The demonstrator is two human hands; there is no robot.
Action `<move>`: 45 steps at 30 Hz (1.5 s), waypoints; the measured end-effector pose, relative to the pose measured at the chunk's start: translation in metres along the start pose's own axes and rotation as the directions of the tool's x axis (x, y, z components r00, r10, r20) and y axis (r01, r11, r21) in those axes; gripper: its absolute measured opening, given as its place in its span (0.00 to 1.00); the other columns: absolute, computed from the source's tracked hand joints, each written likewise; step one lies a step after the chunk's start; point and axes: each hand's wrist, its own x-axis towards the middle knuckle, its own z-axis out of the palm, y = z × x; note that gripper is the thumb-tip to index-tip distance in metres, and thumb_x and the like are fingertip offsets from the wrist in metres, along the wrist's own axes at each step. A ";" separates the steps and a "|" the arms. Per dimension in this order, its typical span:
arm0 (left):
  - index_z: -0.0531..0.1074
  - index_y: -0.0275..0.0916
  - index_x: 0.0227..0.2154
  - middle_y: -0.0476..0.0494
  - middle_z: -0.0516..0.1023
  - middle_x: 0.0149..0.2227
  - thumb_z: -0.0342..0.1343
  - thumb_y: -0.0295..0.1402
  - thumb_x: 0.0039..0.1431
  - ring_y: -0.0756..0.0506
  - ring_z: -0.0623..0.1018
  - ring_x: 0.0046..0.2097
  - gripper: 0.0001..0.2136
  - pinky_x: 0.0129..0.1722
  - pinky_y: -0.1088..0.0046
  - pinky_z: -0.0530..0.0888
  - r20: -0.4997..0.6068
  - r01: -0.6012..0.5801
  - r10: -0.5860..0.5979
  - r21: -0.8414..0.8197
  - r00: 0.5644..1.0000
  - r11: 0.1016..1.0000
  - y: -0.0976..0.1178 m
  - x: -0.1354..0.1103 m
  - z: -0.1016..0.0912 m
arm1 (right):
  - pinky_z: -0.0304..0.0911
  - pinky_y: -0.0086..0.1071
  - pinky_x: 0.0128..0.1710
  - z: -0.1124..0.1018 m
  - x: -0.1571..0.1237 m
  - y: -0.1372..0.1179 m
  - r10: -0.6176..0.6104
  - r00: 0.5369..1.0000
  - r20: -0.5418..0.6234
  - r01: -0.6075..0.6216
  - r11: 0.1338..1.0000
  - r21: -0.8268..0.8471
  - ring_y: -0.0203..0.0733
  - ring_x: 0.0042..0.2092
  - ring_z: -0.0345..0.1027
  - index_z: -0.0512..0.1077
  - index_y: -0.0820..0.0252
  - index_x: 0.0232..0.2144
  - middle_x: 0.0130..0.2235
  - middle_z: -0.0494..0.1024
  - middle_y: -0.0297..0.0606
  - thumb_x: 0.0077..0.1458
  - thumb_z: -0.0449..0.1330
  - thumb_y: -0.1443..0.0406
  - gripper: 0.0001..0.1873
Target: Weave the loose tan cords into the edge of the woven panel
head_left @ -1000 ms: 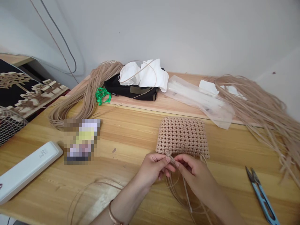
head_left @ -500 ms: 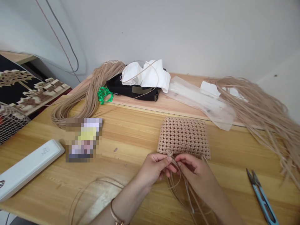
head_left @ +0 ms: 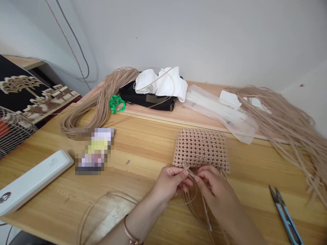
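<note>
A small beige woven panel (head_left: 201,148) lies flat on the wooden table (head_left: 143,149). Both my hands work at its near edge. My left hand (head_left: 171,180) pinches a thin beige strand (head_left: 190,173) at the panel's lower left corner. My right hand (head_left: 217,192) is closed on the same bunch of strands just to the right, fingertips almost touching the left ones. Loose strand ends (head_left: 204,211) trail from the panel toward me under my right wrist.
Blue thread snips (head_left: 284,214) lie at the right front. Bundles of beige strips (head_left: 286,119) spread at back right and at back left (head_left: 99,98). A white case (head_left: 33,182) lies front left; a black pouch with white tissue (head_left: 155,92) and a plastic bag (head_left: 219,110) sit behind.
My hands stay at the panel's near edge; the right fingers have closed tighter toward the left ones. The view has drifted slightly.
</note>
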 end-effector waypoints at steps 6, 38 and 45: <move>0.71 0.31 0.19 0.44 0.73 0.19 0.58 0.41 0.41 0.55 0.66 0.17 0.15 0.14 0.80 0.48 0.018 -0.015 0.016 -0.042 1.000 0.999 -0.004 0.003 -0.001 | 0.62 0.37 0.29 0.009 -0.021 -0.016 -0.136 0.990 -0.036 0.114 0.927 -0.358 0.42 0.31 0.65 0.67 0.58 0.25 0.31 0.69 0.40 0.53 0.48 0.68 0.09; 0.68 0.32 0.17 0.53 0.65 0.14 0.61 0.41 0.35 0.59 0.58 0.14 0.15 0.14 0.80 0.45 -0.034 -0.026 0.021 -0.143 0.999 0.989 -0.001 0.007 0.002 | 0.61 0.32 0.36 0.017 0.020 -0.007 0.261 0.874 0.411 -0.487 0.476 0.733 0.37 0.31 0.67 0.67 0.61 0.29 0.26 0.72 0.33 0.43 0.57 0.65 0.07; 0.66 0.33 0.15 0.55 0.63 0.13 0.61 0.41 0.36 0.60 0.54 0.13 0.16 0.14 0.79 0.46 0.011 -0.047 0.049 -0.166 0.999 0.985 -0.002 0.008 0.003 | 0.60 0.30 0.29 0.020 0.014 -0.004 0.188 0.856 0.482 -0.515 0.389 0.764 0.34 0.26 0.64 0.63 0.60 0.24 0.24 0.68 0.31 0.48 0.56 0.56 0.13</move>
